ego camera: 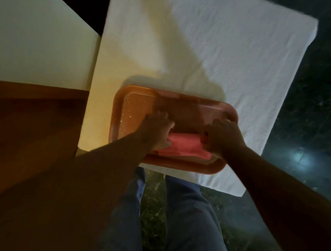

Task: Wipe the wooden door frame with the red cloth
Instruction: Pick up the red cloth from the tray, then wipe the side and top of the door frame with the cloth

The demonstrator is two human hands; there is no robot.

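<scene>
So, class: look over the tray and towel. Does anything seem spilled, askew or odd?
Pale droplets or specks dot the orange tray at its left end, possibly water. The white towel beneath lies skewed to the wall edge. Both hands, left and right, grip the rolled red cloth in the tray.

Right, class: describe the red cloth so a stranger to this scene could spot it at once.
Find the white towel spread on the dark floor; an orange tray sits on its near end. In the tray's near half lies the red cloth, folded flat, with the left hand and right hand on its ends.
</scene>
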